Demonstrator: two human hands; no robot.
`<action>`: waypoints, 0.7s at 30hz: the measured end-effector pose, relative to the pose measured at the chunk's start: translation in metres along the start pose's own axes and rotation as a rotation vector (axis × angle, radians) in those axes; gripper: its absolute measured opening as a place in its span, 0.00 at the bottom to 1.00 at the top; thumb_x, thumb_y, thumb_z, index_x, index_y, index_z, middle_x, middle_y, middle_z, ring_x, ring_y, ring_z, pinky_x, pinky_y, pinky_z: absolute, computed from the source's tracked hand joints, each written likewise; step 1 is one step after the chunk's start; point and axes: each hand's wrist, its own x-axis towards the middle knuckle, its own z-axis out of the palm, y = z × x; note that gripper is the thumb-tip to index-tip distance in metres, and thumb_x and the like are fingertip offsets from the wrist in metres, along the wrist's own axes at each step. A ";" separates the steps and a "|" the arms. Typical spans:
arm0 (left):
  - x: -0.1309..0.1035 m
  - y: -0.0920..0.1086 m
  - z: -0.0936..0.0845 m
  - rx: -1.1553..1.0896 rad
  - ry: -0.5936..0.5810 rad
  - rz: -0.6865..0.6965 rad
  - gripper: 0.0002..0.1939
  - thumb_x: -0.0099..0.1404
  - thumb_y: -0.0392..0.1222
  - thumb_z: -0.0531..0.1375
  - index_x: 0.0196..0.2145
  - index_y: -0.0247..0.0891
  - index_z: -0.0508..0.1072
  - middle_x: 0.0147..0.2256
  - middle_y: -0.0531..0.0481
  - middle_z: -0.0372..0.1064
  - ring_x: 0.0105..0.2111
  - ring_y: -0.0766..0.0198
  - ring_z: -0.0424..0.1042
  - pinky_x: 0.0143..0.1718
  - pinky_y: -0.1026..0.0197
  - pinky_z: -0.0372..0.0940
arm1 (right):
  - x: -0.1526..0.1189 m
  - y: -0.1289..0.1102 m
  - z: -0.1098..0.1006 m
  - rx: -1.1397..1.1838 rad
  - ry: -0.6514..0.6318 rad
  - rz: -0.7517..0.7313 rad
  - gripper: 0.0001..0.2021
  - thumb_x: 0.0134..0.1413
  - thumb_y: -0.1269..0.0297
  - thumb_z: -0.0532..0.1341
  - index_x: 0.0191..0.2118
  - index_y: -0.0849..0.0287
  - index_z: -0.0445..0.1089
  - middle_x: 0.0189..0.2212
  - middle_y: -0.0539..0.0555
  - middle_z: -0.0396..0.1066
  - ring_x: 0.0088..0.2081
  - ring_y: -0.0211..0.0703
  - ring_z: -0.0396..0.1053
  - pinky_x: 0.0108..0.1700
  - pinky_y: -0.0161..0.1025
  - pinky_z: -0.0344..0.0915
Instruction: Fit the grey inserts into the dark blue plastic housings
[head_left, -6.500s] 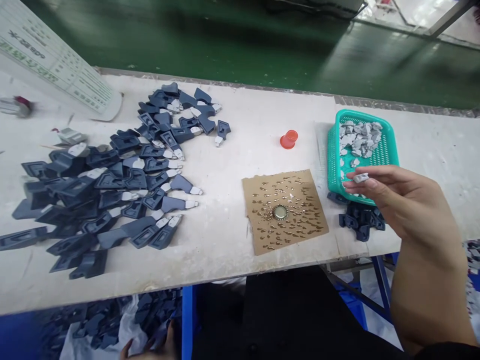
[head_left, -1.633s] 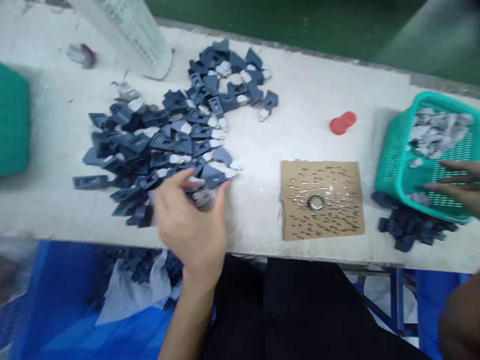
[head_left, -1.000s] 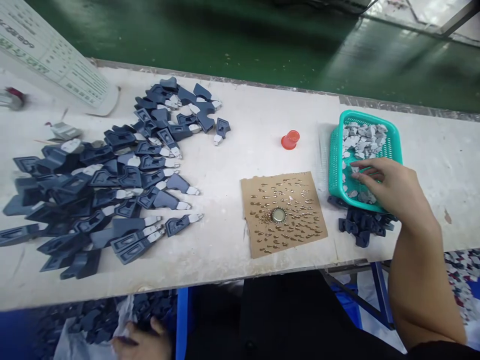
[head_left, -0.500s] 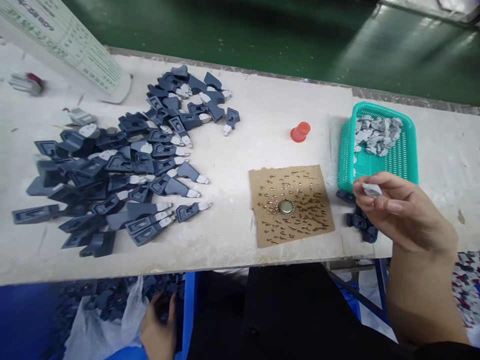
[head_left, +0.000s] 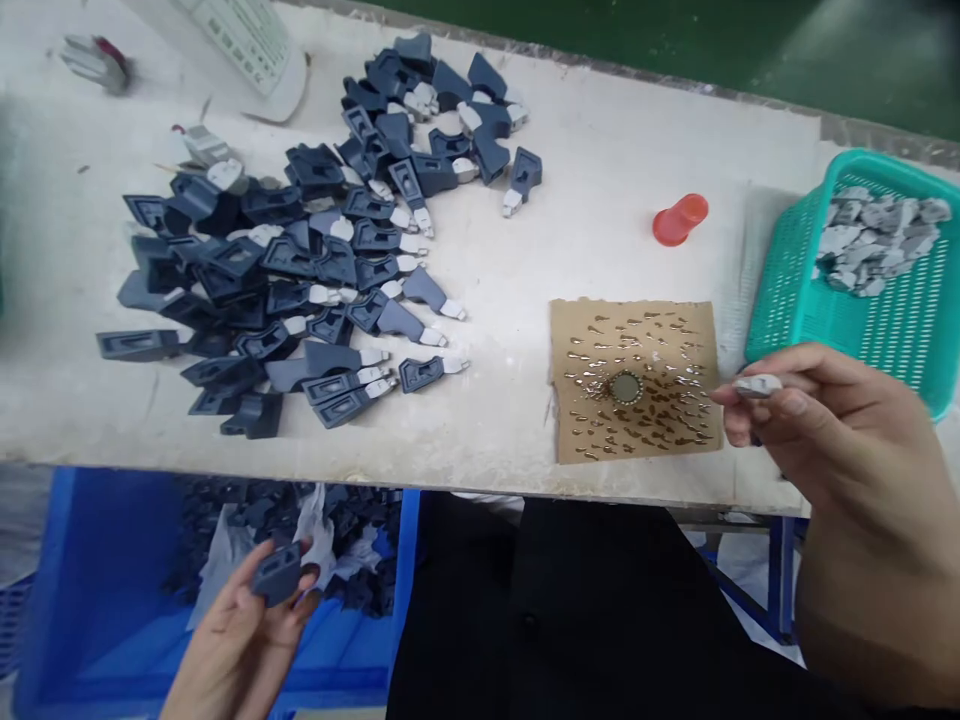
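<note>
My left hand [head_left: 251,625] grips a dark blue-grey plastic piece [head_left: 277,574] above the blue bin [head_left: 82,600]. Between the thumb and fingers of my right hand [head_left: 840,420] is a small light grey piece [head_left: 757,385], near the right edge of a brown cardboard square [head_left: 581,440]. Brown glossy drops cover the cardboard around a round metal cap [head_left: 626,388]. Many dark pieces with light grey tips [head_left: 424,373] lie in a spread on the left half of the table [head_left: 495,440].
A turquoise basket [head_left: 780,270] with light grey pieces stands at the right. A red cup-like object [head_left: 680,220] sits behind the cardboard. A white container [head_left: 277,70] with a printed label lies at the back left. Dark pieces and plastic film fill part of the bin.
My left hand has come up from among the bin's pieces with a dark piece in its fingers. My right hand still holds the light piece, now beside the cardboard. The view has shifted.
</note>
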 end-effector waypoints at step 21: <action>-0.074 0.045 0.222 -0.461 -1.059 0.213 0.15 0.56 0.29 0.75 0.39 0.40 0.78 0.39 0.52 0.80 0.43 0.67 0.79 0.49 0.65 0.75 | 0.008 0.024 0.019 -1.023 -0.102 -0.900 0.27 0.57 0.79 0.68 0.57 0.44 0.74 0.40 0.49 0.82 0.40 0.44 0.78 0.37 0.41 0.73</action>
